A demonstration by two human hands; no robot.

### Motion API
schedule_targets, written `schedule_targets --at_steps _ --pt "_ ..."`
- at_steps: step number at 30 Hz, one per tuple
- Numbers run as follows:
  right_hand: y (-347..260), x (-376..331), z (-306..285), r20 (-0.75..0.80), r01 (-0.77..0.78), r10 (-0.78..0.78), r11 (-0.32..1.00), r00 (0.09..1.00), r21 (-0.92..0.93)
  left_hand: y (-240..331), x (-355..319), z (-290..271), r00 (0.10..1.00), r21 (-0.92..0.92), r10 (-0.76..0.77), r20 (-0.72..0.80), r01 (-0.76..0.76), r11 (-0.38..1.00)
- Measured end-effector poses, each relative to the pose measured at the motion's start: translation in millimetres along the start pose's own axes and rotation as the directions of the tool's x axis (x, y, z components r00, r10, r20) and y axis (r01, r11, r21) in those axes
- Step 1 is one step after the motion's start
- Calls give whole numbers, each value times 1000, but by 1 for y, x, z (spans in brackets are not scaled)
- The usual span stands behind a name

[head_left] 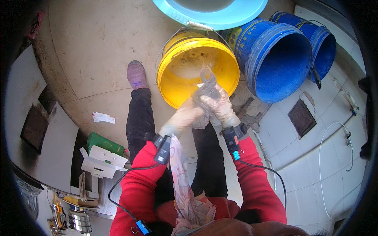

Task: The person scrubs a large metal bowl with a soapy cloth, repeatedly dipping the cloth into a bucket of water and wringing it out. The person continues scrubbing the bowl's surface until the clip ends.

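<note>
Both of my hands wear pale, thin gloves and meet in front of my legs, close to the mouth of a yellow bucket (172,84). A grey, wet-looking cloth (208,91) is bunched and twisted between them. My left hand (184,115) is closed around its lower left part. With its fingers wrapped over the cloth, my right hand (221,107) grips from the right side. The cloth's upper end looks blurred against the bucket's inside. Some of the cloth hangs below the hands.
Right of the yellow bucket lie a large blue bucket (252,59) and a smaller blue one (323,41). A light blue basin (173,11) stands beyond. An opened white box (103,162) and a green box (103,144) sit at left. Cables run along both forearms.
</note>
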State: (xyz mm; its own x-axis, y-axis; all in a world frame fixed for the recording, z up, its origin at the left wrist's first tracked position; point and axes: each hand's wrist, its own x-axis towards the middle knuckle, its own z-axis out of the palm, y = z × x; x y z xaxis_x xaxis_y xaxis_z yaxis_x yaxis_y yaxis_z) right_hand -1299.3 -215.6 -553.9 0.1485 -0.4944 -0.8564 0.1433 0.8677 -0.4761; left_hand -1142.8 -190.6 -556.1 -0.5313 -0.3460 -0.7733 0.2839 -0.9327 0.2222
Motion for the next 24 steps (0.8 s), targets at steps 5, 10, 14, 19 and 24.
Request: schedule_targets --at_steps 5,10,14,19,24 --pt "0 -1 6 -49 247 -309 836 950 -490 14 7 12 971 583 213 -108 -112 805" --pt "-2 -8 4 -68 187 -223 921 973 -341 29 6 3 980 239 31 -195 17 971" --pt "-4 -25 3 -114 356 -466 790 877 -499 27 1 -3 999 -506 -31 -22 16 863" --pt "12 -47 24 -59 471 -650 606 757 -641 6 3 16 982 -598 -37 -183 -82 797" --pt "37 -46 56 -602 223 -163 974 782 26 -16 13 35 868 -127 106 -486 -190 974"
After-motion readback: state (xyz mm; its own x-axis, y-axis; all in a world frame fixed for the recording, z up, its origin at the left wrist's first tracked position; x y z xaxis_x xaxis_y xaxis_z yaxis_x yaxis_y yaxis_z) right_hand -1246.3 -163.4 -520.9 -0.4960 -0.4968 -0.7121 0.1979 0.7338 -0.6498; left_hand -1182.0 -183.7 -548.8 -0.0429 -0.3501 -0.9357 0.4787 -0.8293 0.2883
